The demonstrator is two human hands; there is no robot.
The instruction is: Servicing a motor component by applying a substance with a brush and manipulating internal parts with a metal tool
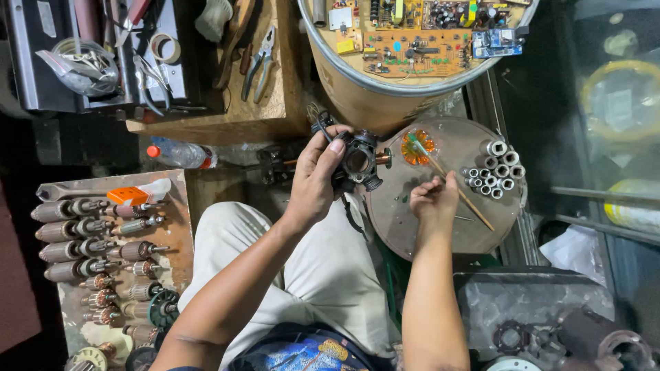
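So everything here sits around the round metal plate, which I'll use as my reference. The left hand is wrapped tight around a black motor housing, thumb over the top, and holds it just off the plate's left edge with the open bore facing up at the camera. A bit of black cable hangs off it on the side away from the plate.

The right hand is over the middle of the plate, fingers pinched shut on a thin wooden stick. The stick's far tip is poked into an orange blob of paste or glue at the plate's upper left. The two hands are apart, each busy with its own thing.

My read is that this is the loading-the-stick stage. The tip is in the goo and nowhere near the housing. That bore is tight, so a small dab and a steady housing look like the tricky bits.

A bunch of short white tubes stands on the plate's right side. A big drum topped with circuit boards is right behind the plate. Rows of motor armatures lie well off to the plate's left.
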